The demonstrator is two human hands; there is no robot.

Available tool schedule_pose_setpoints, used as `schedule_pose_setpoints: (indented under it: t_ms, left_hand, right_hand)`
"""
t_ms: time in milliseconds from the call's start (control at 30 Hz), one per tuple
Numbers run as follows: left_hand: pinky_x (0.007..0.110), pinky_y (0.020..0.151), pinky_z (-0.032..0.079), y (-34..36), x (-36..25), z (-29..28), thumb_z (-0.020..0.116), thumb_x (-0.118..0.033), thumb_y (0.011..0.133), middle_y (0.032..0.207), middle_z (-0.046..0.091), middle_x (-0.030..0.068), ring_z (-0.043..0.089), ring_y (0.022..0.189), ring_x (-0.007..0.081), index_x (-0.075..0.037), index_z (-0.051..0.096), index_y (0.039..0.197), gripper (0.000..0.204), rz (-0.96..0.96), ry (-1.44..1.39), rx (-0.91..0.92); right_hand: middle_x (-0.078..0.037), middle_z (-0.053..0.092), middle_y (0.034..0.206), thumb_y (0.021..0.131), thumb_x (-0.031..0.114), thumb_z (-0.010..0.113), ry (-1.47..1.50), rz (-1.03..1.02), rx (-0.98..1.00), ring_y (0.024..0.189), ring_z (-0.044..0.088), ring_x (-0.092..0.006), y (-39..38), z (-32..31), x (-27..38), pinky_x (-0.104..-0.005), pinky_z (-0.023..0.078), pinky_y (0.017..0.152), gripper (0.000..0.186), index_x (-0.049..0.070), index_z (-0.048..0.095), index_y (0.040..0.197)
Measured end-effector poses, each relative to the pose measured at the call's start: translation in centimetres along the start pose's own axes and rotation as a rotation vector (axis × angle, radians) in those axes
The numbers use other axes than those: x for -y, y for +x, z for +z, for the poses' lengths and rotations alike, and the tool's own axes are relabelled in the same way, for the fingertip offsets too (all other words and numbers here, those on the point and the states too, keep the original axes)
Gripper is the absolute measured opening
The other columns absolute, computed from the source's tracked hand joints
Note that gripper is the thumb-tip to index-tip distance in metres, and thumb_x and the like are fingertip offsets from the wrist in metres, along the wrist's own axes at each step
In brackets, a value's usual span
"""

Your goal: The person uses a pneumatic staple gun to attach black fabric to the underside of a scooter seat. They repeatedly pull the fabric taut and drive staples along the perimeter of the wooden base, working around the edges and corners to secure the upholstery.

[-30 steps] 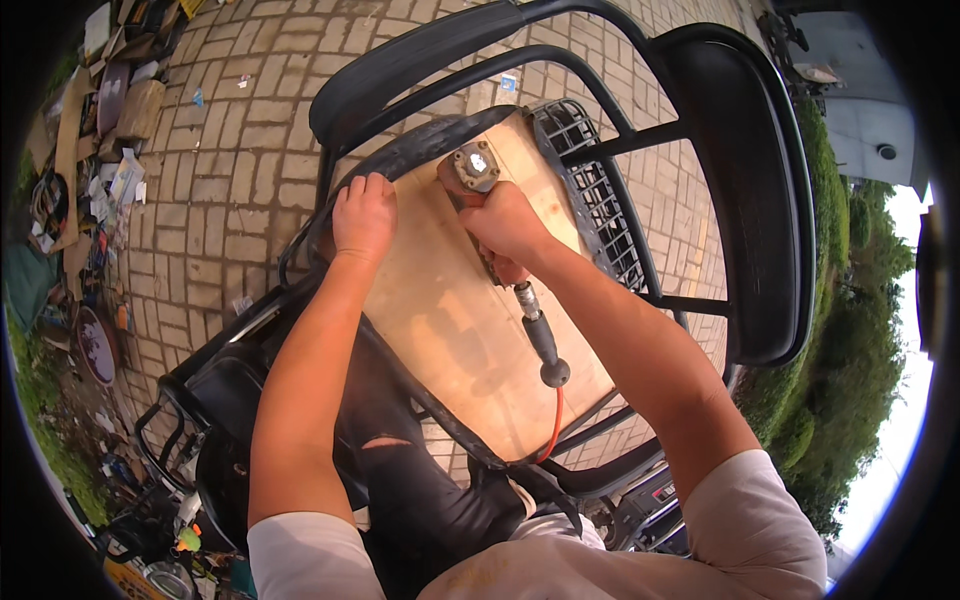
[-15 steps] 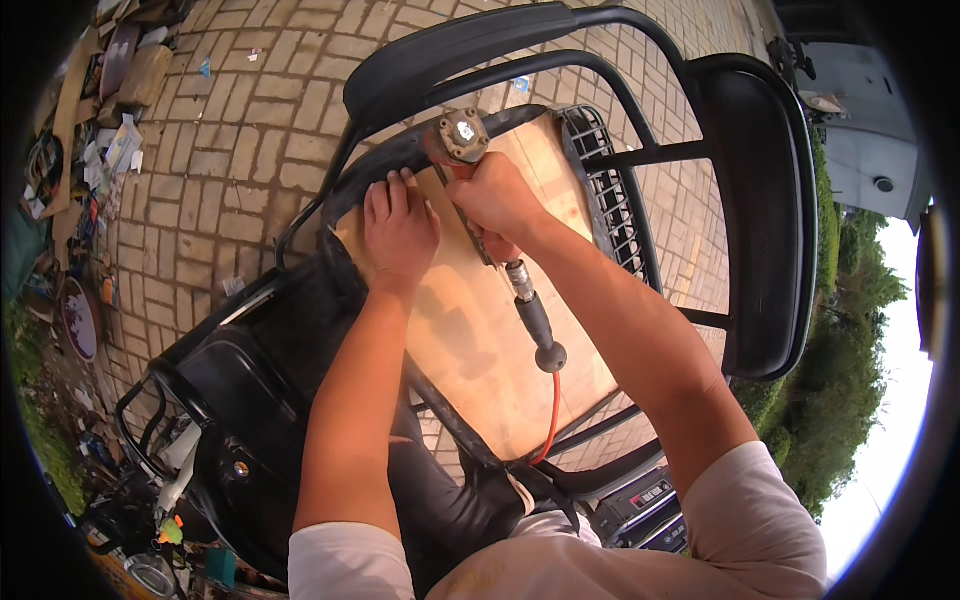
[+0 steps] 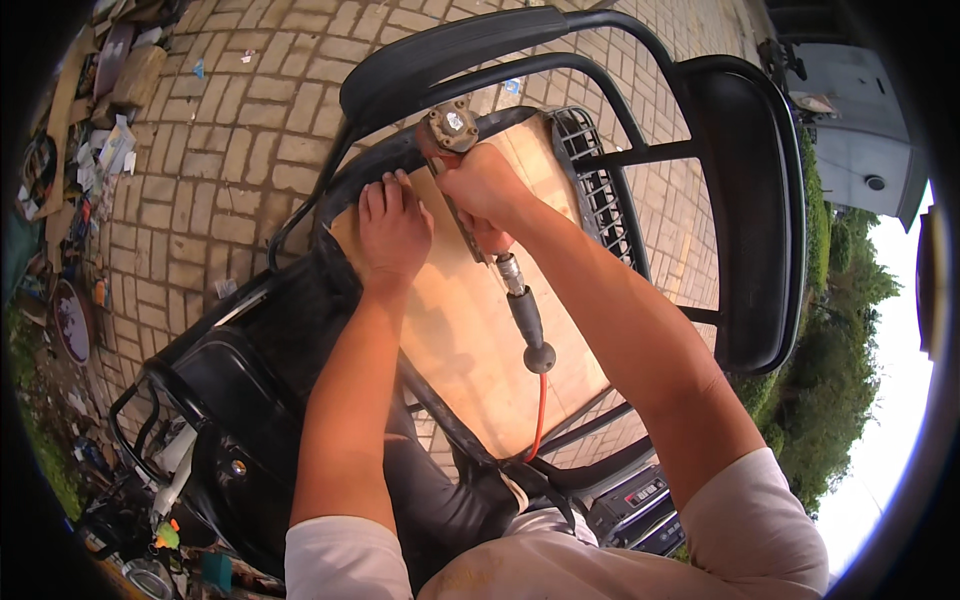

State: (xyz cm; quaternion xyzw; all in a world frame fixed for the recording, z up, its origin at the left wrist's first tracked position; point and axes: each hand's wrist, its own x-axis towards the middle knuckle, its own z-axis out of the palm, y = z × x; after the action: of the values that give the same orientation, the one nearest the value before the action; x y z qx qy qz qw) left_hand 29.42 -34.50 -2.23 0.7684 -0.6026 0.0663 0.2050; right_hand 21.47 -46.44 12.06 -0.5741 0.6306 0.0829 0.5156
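A plywood board point(image 3: 470, 390) with black material round its edge sits on a black metal-framed seat. My left hand point(image 3: 395, 230) rests on the board at its upper left, fingers extended toward the black edging point(image 3: 360, 182). My right hand point(image 3: 480, 195) is wrapped round an orange-and-grey pneumatic nail or staple gun point(image 3: 450, 126), whose head is over the board's upper edge, just right of my left fingertips. A black fitting point(image 3: 525, 320) and orange hose point(image 3: 540, 420) run from the gun's handle back toward me.
Black padded bars point(image 3: 450, 45) and a backrest point(image 3: 750, 200) frame the board, with a metal grid point(image 3: 605, 185) beside it. Brick paving point(image 3: 210, 150) lies beneath, scrap and cardboard point(image 3: 110, 150) along the left, a grey structure point(image 3: 850, 120) and greenery at the right.
My left hand has moved right from the board's left edge onto the board. The gun in my right hand has shifted slightly up and left, to the upper edge.
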Motion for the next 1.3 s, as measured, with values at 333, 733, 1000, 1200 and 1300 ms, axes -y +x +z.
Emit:
schedule_pose_setpoints:
  t_ms: [333,733,1000,1200,1300]
  left_hand:
    - [0.043,0.106,0.038,1.8,3.7,-4.4,0.07,-0.017,0.085,0.123,0.059,0.0058,0.05,0.12,0.0275,-0.009,0.068,0.124,0.039,-0.156,-0.126,0.084]
    - [0.041,0.093,0.05,2.0,8.1,-3.0,0.066,-0.011,0.084,0.112,0.061,0.0064,0.057,0.106,0.0275,-0.007,0.068,0.117,0.033,0.061,-0.186,0.1]
    - [0.039,0.086,0.051,2.8,7.0,-3.0,0.062,-0.008,0.083,0.101,0.059,0.0066,0.057,0.1,0.027,-0.007,0.067,0.102,0.019,0.184,-0.073,0.101]
    - [0.038,0.084,0.05,2.4,5.9,-2.4,0.062,-0.009,0.081,0.092,0.056,0.0051,0.057,0.097,0.026,-0.01,0.06,0.084,0.004,0.064,-0.08,0.077]
    - [0.038,0.085,0.05,1.8,5.8,-2.0,0.062,-0.01,0.082,0.092,0.056,0.0058,0.057,0.097,0.026,-0.01,0.061,0.086,0.004,0.046,-0.051,0.098]
  right_hand:
    - [-0.015,0.065,0.074,0.084,0.015,0.062,0.038,0.0,-0.015,0.064,0.065,-0.0243,-4.5,1.8,-3.6,-0.0383,0.053,0.061,0.019,-0.004,0.061,0.085]
    - [-0.014,0.063,0.07,0.085,0.011,0.059,0.078,0.032,0.029,0.06,0.064,-0.0247,-4.2,1.6,-4.5,-0.0399,0.05,0.053,0.016,-0.004,0.061,0.089]
    - [-0.014,0.062,0.07,0.085,0.01,0.059,0.096,0.024,0.016,0.057,0.062,-0.0238,-4.8,1.7,-4.1,-0.0407,0.049,0.05,0.015,-0.004,0.06,0.091]
    - [-0.011,0.061,0.061,0.083,0.01,0.062,0.125,0.002,-0.023,0.053,0.061,-0.02,-4.6,1.9,-4.4,-0.0349,0.048,0.05,0.015,-0.004,0.061,0.077]
    - [-0.013,0.062,0.068,0.084,0.009,0.06,0.117,0.024,-0.006,0.057,0.063,-0.0222,-4.3,2.0,-4.4,-0.0374,0.05,0.05,0.014,-0.004,0.06,0.085]
